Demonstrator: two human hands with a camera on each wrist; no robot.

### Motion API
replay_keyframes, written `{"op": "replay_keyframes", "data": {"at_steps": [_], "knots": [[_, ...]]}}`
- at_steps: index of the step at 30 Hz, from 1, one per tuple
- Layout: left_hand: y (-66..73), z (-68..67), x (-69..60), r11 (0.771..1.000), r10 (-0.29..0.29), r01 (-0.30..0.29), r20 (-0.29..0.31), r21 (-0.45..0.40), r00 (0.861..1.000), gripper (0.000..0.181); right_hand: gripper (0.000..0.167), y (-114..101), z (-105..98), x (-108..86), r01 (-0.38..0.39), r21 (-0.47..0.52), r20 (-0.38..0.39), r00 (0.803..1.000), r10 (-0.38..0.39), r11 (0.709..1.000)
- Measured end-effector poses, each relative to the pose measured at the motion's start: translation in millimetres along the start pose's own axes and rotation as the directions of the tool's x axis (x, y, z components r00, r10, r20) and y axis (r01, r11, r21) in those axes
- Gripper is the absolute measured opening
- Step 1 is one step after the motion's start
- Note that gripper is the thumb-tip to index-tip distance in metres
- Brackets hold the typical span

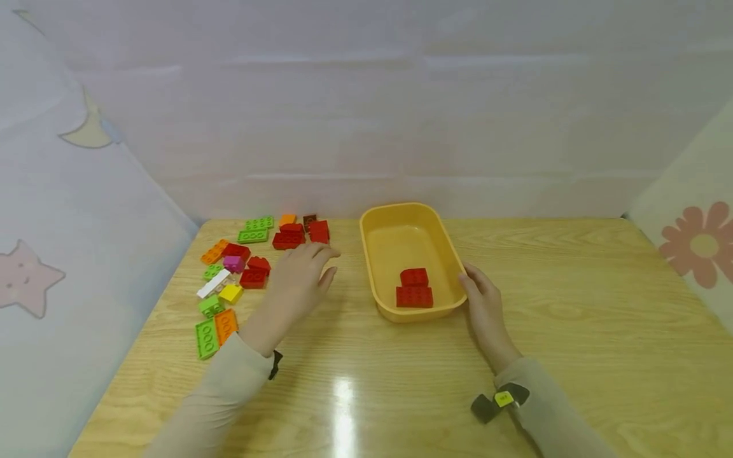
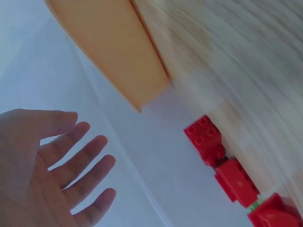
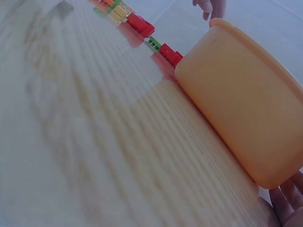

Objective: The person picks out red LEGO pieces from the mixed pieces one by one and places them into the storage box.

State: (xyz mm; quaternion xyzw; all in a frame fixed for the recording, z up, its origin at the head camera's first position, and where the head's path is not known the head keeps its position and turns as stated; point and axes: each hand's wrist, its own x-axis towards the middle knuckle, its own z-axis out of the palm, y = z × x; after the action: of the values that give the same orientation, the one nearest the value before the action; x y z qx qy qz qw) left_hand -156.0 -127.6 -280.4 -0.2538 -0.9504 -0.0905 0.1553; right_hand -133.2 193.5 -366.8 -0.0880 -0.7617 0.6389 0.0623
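Plainly yellow tub (image 1: 401, 245), round-cornered, red bricks (image 1: 415, 297) inside

A person's two sleeved forearms (image 1: 209, 394) reach forward. The left hand (image 1: 299, 272) hovers, its fingers apart and slightly bent. The right hand (image 1: 485, 308) grips, thumb uppermost.

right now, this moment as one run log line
left hand: empty, above table | right hand: grips yellow tray by rim | in tray: two red bricks | mixed-colour bricks: left of tray
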Motion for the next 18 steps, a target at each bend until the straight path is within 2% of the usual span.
{"op": "replay_keyframes", "data": {"at_steps": [5,12,15,18], "knots": [[-15.9,-5.5,-7.7,0.998,-0.059,0.059,0.039,0.013,0.997,0.030,0.049,1.0,-0.3,1.3,0.001,0.013,0.004,1.000,-0.001,1.000],[-36.5,-10.7,-16.5,0.997,-0.068,0.068,0.032,0.022,0.997,0.029,0.050,0.6,-2.8,-0.5,-0.010,-0.007,-0.014,1.000,0.010,1.000],[-47.0,-12.2,-20.3,0.996,-0.087,0.087,0.029,0.022,0.996,0.030,0.048,-0.4,-0.3,-0.1,-0.003,0.033,-0.006,1.000,0.003,0.999],[-57.6,-11.0,-23.0,0.993,-0.121,0.121,0.053,0.017,0.991,0.032,0.047,0.6,0.7,0.6,0.005,0.038,-0.004,1.000,-0.005,0.999]]}}
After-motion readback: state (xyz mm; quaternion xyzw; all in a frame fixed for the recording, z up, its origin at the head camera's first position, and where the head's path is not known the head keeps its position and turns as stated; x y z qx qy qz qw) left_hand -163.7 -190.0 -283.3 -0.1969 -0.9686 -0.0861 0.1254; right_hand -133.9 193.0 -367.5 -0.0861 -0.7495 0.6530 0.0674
